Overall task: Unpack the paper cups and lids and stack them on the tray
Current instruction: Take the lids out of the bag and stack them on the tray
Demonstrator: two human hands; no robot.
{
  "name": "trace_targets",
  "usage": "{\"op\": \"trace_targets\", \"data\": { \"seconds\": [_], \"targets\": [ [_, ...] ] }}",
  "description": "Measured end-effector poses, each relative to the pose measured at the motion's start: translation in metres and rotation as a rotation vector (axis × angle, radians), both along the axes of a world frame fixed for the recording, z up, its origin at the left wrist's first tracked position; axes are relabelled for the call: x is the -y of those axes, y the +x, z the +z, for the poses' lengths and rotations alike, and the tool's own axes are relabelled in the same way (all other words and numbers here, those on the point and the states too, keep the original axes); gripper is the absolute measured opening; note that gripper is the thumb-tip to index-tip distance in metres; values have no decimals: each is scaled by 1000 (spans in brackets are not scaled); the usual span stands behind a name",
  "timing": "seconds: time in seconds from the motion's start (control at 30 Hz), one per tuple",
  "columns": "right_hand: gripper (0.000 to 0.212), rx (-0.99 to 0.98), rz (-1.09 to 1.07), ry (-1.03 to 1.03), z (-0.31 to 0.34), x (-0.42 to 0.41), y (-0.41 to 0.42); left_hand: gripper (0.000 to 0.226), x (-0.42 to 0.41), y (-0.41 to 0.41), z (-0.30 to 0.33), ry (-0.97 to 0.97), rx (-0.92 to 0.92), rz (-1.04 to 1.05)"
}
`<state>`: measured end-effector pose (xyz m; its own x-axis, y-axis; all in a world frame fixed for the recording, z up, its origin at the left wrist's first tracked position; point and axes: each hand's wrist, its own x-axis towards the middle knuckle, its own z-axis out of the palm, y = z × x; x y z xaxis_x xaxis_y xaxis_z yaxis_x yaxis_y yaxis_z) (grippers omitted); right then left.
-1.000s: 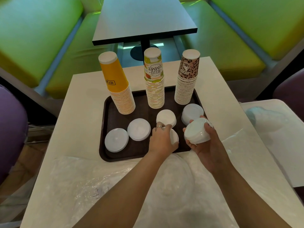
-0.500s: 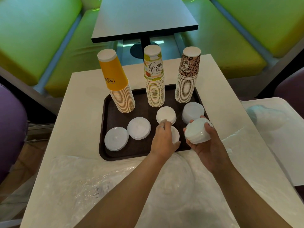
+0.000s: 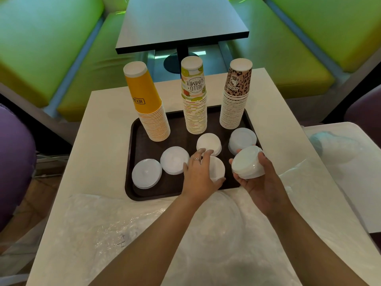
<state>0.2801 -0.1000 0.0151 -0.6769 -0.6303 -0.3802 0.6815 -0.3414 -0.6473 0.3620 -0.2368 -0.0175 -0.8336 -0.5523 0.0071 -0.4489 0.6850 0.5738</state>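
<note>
A dark brown tray (image 3: pixel 132 153) carries three upside-down cup stacks: yellow (image 3: pixel 148 104), "Hello Summer" (image 3: pixel 194 100) and leopard-print (image 3: pixel 236 96). In front of them sit white lid stacks: far left (image 3: pixel 146 173), next to it (image 3: pixel 174 159), centre (image 3: pixel 208 142) and right (image 3: pixel 241 139). My left hand (image 3: pixel 199 172) grips a lid stack (image 3: pixel 217 169) standing on the tray's front part. My right hand (image 3: pixel 261 178) holds a tilted stack of lids (image 3: pixel 247 165) just above the tray's front right corner.
Crumpled clear plastic wrap (image 3: pixel 144 234) covers the near part of the white table (image 3: pixel 103 124). More plastic (image 3: pixel 334 147) lies on a table to the right. A dark table (image 3: pixel 181 23) and green benches stand behind; purple seats flank both sides.
Both hands stay nearly where they were, each keeping its lid stack. The view has shifted slightly.
</note>
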Motion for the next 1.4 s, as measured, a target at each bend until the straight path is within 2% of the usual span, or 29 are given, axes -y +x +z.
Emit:
{"op": "trace_targets", "data": {
  "seconds": [0.07,0.2,0.33,0.43,0.57,0.63,0.73,0.87,1.03,1.17,1.4],
  "targets": [
    [93,-1,14,1,1,0,-1,92,7,3,12,92,5,-66],
    [97,29,38,51,5,2,1,103,19,2,41,400,33,-238],
    [67,20,78,115,11,9,6,99,18,0,55,541,-16,-315],
    [47,21,130,131,15,15,5,86,17,-1,58,456,-62,-294],
    [34,27,138,120,20,19,3,79,22,-4,63,332,-50,-277],
    [35,49,93,114,20,22,3,78,26,-7,67,324,-50,-263],
    [47,80,-67,199,16,27,0,79,39,-19,69,301,-87,-108],
    [43,-74,-131,378,11,31,-2,83,57,-42,58,182,-6,40],
    [19,-214,-167,416,10,32,-7,87,59,-63,39,116,111,-34],
    [19,-235,-231,491,3,28,-13,88,58,-72,26,84,163,-64],
    [26,-223,-265,496,-3,27,-16,87,59,-74,15,82,174,-60]
  ]
}}
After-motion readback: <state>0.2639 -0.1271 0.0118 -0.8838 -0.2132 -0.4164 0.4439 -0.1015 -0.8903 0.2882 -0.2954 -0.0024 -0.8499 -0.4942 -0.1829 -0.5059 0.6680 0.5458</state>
